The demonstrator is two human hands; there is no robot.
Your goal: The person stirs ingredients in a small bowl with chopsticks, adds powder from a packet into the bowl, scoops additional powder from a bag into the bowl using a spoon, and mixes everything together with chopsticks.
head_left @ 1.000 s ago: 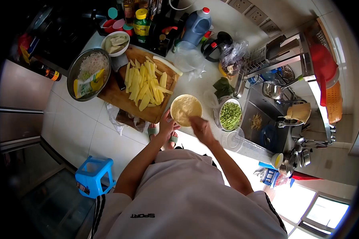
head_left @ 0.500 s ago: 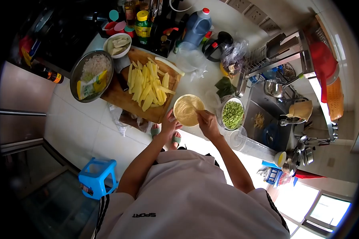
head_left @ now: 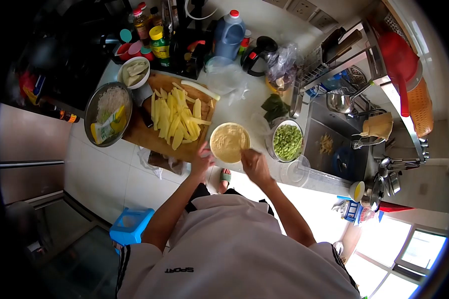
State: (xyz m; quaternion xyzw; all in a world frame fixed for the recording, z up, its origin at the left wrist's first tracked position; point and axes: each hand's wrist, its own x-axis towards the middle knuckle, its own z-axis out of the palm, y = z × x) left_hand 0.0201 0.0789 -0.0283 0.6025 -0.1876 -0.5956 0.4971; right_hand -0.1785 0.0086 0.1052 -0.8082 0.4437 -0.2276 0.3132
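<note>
A round bowl point(head_left: 223, 161) stands at the counter's front edge, with a thick tan batter point(head_left: 228, 141) swirled inside. Against its left side rests my left hand point(head_left: 202, 161), thumb and fingers curved at the rim. My right hand point(head_left: 256, 167) is closed in a fist by the bowl's lower right rim; whatever it grips is hidden and smeared by motion. Left of the bowl, cut yellow potato strips point(head_left: 177, 117) are piled on a wooden cutting board point(head_left: 137, 129). A bowl of chopped green vegetable point(head_left: 287, 142) sits to the right.
At left stand a metal basin point(head_left: 87, 122) with pale shreds and a yellow-green packet, and a white bowl point(head_left: 135, 73) of pale pieces. Bottles, including a large blue jug point(head_left: 229, 37), line the back. A sink point(head_left: 314, 144) lies right; a blue stool point(head_left: 132, 226) is on the floor.
My right hand has moved from over the bowl's right rim to lower beside it, still closed. My left hand stays at the bowl's left side. The whole view has shifted slightly.
</note>
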